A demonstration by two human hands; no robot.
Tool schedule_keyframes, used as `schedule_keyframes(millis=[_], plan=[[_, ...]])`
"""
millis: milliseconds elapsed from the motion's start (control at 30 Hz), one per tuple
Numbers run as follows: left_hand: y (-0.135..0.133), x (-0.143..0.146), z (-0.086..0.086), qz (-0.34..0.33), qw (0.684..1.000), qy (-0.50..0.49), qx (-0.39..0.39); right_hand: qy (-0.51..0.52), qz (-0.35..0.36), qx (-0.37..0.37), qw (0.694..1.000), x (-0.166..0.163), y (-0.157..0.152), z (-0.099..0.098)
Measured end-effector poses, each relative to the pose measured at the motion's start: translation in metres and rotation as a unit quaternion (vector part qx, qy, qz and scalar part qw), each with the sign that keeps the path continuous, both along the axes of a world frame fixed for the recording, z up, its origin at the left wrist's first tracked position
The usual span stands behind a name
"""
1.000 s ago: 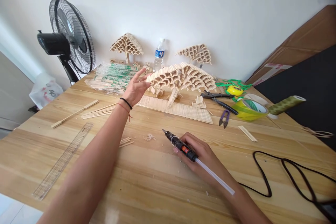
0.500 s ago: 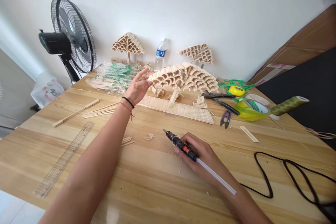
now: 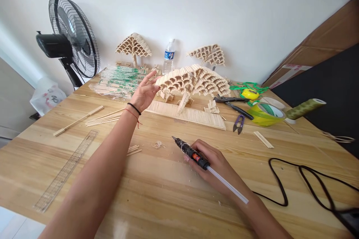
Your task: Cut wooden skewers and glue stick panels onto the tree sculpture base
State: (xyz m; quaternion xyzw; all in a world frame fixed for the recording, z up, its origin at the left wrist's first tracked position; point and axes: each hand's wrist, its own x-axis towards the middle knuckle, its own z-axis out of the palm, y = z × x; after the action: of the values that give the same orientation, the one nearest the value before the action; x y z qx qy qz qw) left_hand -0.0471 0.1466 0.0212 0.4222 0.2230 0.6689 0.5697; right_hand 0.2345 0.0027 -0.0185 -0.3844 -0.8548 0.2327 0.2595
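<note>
A model made of wooden sticks, with an umbrella-shaped roof (image 3: pixel 193 80) on a post, stands on a stick-covered base strip (image 3: pixel 202 119) in the middle of the table. My left hand (image 3: pixel 146 91) reaches to the left edge of that roof, thumb in front and some fingers partly hidden behind it, holding the edge. In my right hand (image 3: pixel 207 157) is a black hot glue gun (image 3: pixel 193 153), its nozzle pointing up and left above the tabletop. A clear glue stick (image 3: pixel 228 185) sticks out of its back end. Small stick pieces (image 3: pixel 212 107) stand on the base.
Two similar models (image 3: pixel 134 46) stand by the wall, near a water bottle (image 3: pixel 168 56). Packaged sticks (image 3: pixel 117 82), a clear ruler (image 3: pixel 67 170) and loose sticks (image 3: pixel 105 118) lie left. Pliers (image 3: pixel 235 108), purple snips (image 3: pixel 239 124), yellow tape (image 3: pixel 265 115) and a black cord (image 3: pixel 277 179) lie right.
The whole view has shifted slightly, so everything sits a little further left and up. Both hands keep their hold, and the model stands as before.
</note>
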Motion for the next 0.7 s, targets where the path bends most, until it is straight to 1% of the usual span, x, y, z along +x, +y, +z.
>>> schedule_keyframes(millis=[200,533,700], plan=[[0.0027,0.0002,-0.0011,0.014,1.0,0.022,0.007,0.013,0.005,-0.007,1.0,0.0012,0.0019,-0.0032],[0.0035,0.0004,-0.0034,0.025,0.999,0.041,0.016,0.003,-0.005,-0.013,1.0,-0.0015,0.0004,0.0041],[0.0022,0.0005,-0.0026,0.02,0.999,0.033,0.008,0.0,-0.003,-0.01,1.0,0.0002,0.0008,0.0016]])
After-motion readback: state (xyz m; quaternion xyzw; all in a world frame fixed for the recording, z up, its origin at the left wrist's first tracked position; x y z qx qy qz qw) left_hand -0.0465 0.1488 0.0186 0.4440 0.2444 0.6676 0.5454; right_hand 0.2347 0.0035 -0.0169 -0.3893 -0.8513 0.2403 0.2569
